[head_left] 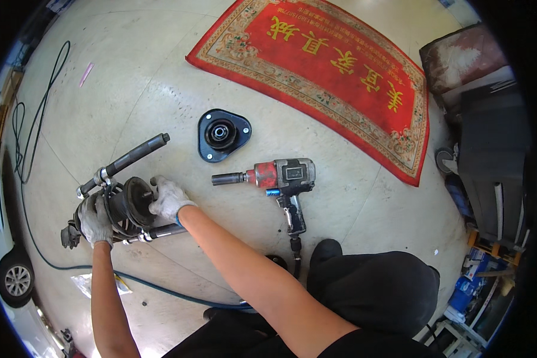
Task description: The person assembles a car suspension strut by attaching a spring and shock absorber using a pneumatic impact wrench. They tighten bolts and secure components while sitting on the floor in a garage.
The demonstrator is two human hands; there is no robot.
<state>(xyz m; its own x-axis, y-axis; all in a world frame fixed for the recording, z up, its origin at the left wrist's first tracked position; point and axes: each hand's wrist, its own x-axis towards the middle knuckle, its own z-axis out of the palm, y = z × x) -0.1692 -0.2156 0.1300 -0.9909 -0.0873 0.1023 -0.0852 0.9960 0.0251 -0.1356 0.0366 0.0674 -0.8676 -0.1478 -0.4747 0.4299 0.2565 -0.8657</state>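
A shock absorber strut (123, 206) with a coil spring lies on the floor in front of me. Two spring compressors, one (128, 160) on its far side and one (164, 231) on its near side, are clamped along the coils. In a pale work glove, my left hand (95, 219) is wrapped round the strut's lower body. My right hand (169, 199), gloved too, has its fingers curled against the round black top seat (138, 201) at the rod end. Beyond lies a black three-cornered strut mount (225, 136). A red and black impact wrench (283, 174) with a long socket rests right of my hands.
A green air hose (161, 289) runs across the floor at left. A red patterned carpet (328, 77) lies at the far right. At the left edge stands a white car (0, 232). A plastic bag (85, 283) lies near my left forearm; boxes and a dark cabinet (495, 149) line the right.
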